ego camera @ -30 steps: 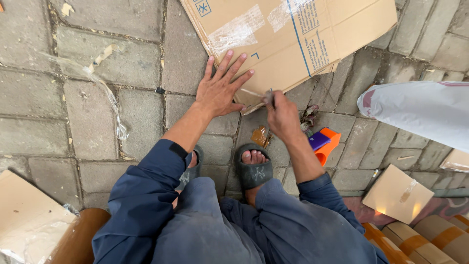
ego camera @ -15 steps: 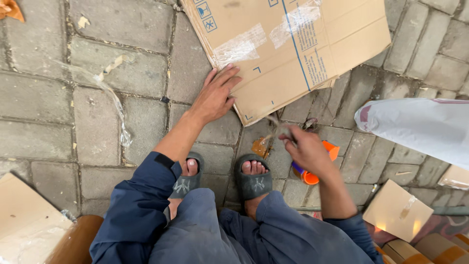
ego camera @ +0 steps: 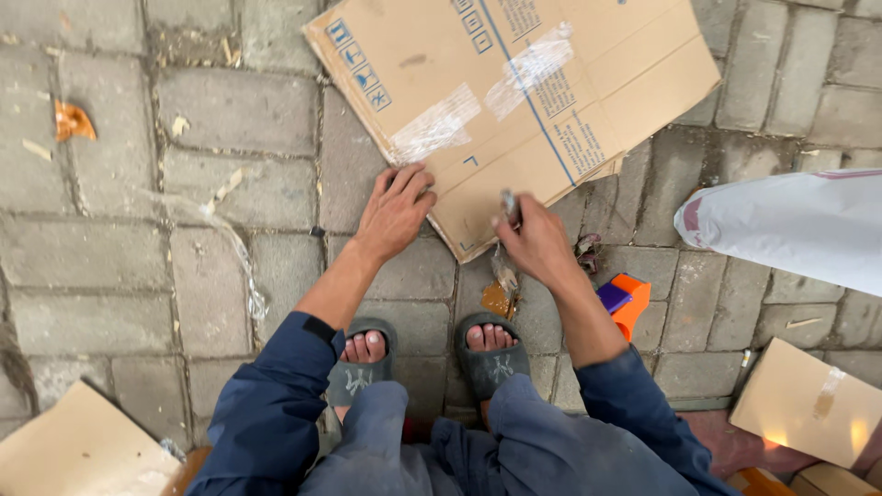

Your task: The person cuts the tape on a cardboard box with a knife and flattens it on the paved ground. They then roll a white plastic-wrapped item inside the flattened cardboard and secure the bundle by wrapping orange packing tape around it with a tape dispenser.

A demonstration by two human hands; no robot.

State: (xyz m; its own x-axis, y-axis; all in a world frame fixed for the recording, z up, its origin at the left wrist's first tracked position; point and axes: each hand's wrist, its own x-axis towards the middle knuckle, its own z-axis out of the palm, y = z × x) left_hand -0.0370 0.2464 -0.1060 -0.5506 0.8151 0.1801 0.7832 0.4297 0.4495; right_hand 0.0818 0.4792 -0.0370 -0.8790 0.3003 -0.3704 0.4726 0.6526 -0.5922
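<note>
Grey paving stones (ego camera: 211, 266) cover the ground, gritty and strewn with scraps. At the far centre lies a flattened cardboard box (ego camera: 514, 101), brown, printed with blue lines and symbols, with strips of clear tape stuck across it; its near corner points toward the person's sandalled feet. The left hand (ego camera: 395, 213) rests spread and released on the near left edge of the cardboard, fingers on it. The right hand (ego camera: 536, 243) is clenched around a small grey tool (ego camera: 508, 203), its tip at the cardboard's near edge; what kind of tool cannot be told. Just right of that hand lies an orange and purple object (ego camera: 625, 301). Farther right sits a white sack (ego camera: 790, 225); its contents are hidden. A small closed cardboard box (ego camera: 808, 404) sits at the near right.
</note>
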